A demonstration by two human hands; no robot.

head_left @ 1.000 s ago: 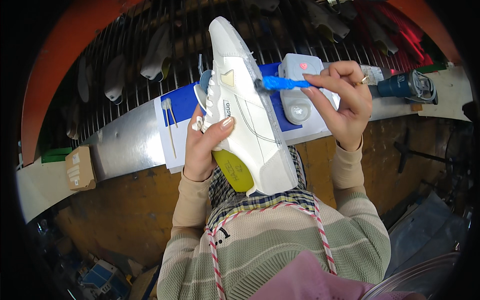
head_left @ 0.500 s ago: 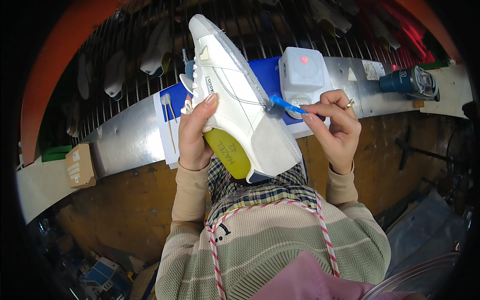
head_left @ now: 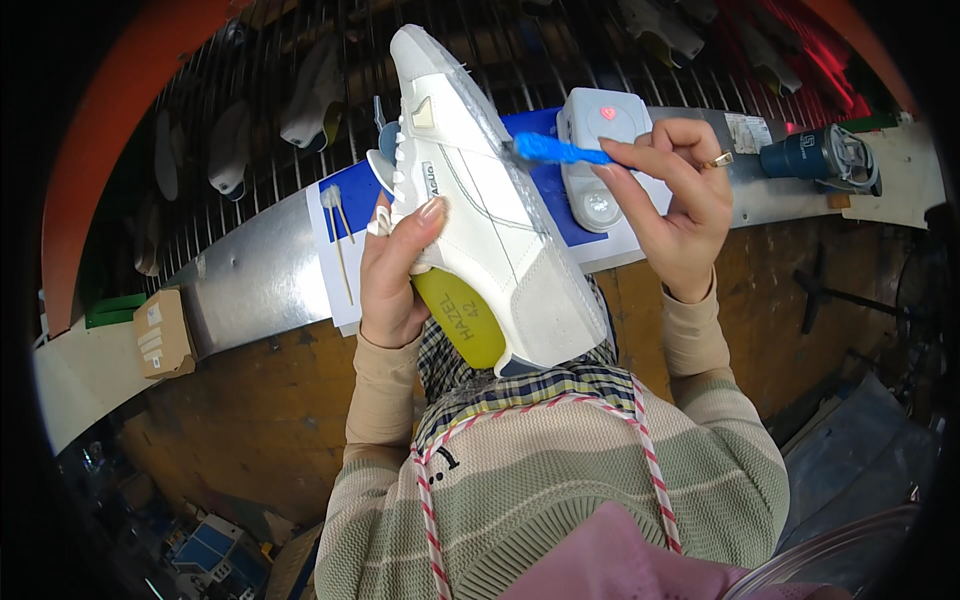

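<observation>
White sneaker (head_left: 480, 190) on yellow last (head_left: 462, 318), raised over worktop (head_left: 250, 280), left hand (head_left: 395, 265) fingers clamped on it; right hand (head_left: 675, 200) fingers pinching blue brush (head_left: 560, 151) at sole edge; brushing apparently underway, unfinished.

A curved metal bench (head_left: 250, 285) runs across the view, with a blue and white sheet (head_left: 345, 215) lying on it. Two thin wooden sticks with pale tips (head_left: 338, 240) rest on the sheet's left part, and a pale grey box-shaped device (head_left: 600, 150) sits on its right part. Further right of the sheet lies a dark blue power tool (head_left: 820, 160), and left of the sheet, at the bench's near edge, a small cardboard box (head_left: 163, 333).
</observation>
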